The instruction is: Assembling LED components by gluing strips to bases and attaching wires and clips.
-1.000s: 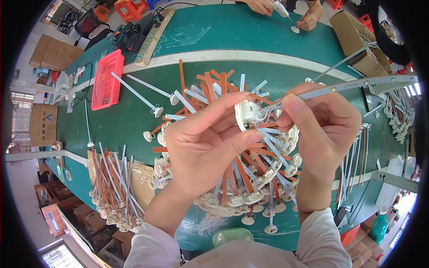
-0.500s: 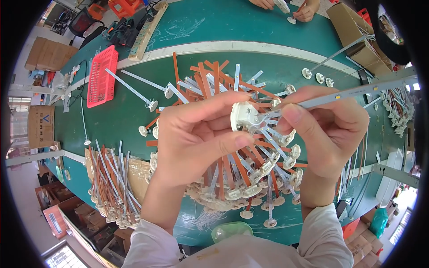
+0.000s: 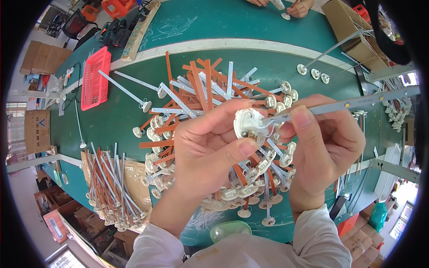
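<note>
Between the thumb and fingers of my left hand (image 3: 201, 147) is a round white plastic end cap (image 3: 243, 123), tilted on its side. My right hand (image 3: 328, 147) pinches a long pale LED strip (image 3: 359, 102) with small yellow chips. The strip's near end meets the cap's inner side; whether it is seated there I cannot tell. Thin pale wires hang at the joint, partly behind my fingers. Beneath both hands lies a big pile of similar capped strips (image 3: 208, 87), some orange-brown and some white, partly covered by my hands.
A red plastic basket (image 3: 95, 80) sits at the far left. More capped strips (image 3: 114, 187) lie on cardboard at the near left. A green bowl (image 3: 230, 231) is close to my body. Across the bench, another person's hands (image 3: 300, 9) work beside an open cardboard box (image 3: 351, 33).
My left hand has turned the end cap slightly and moved a little right. The strip's outer end has dropped a little, and my right thumb has shifted along the strip. The whole view has shifted slightly.
</note>
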Demonstrator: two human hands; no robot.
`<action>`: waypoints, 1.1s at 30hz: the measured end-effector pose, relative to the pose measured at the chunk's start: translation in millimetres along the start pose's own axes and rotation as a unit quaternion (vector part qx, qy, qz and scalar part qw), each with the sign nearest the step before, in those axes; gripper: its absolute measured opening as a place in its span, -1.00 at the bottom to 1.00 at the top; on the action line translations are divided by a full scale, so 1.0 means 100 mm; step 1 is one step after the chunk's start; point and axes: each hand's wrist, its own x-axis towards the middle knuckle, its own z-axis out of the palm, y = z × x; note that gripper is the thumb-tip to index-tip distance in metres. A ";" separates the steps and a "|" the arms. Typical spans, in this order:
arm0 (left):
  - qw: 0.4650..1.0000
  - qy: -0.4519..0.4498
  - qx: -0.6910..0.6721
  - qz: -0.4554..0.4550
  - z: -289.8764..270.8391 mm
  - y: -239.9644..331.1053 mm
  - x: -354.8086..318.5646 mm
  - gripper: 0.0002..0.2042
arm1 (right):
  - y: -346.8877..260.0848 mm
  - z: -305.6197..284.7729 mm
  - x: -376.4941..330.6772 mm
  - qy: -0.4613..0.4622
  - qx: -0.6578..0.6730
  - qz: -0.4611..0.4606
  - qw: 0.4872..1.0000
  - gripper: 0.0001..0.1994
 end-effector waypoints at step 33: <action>0.911 0.026 0.380 0.159 0.11 -0.13 -0.16 -0.52 | 0.01 -0.04 -0.15 0.031 -0.084 -0.046 0.995 -0.91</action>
